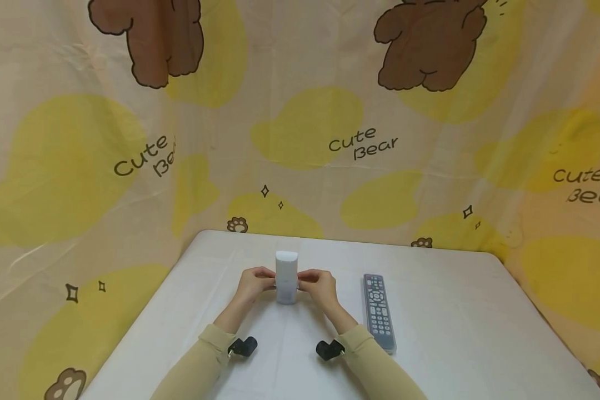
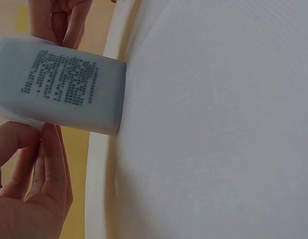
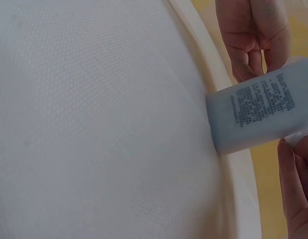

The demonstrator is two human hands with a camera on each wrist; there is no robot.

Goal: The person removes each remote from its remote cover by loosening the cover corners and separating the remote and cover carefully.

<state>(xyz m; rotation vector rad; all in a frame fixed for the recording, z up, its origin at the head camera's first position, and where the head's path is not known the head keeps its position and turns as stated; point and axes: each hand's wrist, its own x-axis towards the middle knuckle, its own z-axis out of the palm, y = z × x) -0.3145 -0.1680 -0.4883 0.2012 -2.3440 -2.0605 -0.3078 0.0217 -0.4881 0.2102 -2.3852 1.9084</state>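
A white, flat-sided bottle (image 1: 286, 278) stands upright between both hands, a block of small dark print on the side that both wrist views show. Thin translucent material (image 2: 24, 120) shows along its sides near the fingers. The left hand (image 1: 253, 283) pinches at its left side with thumb and fingers. From the opposite side the right hand (image 1: 322, 287) pinches in the same way. Whether the fingertips grip the bottle itself or only the translucent material I cannot tell. Its base is at or just above the white table (image 1: 445, 311); contact is unclear.
A dark grey remote control (image 1: 378, 311) with many buttons lies on the table, right of the right forearm. Black wrist cameras (image 1: 244, 347) sit at both cuffs. A yellow and beige bear-print curtain (image 1: 300, 128) hangs behind the table and along its sides.
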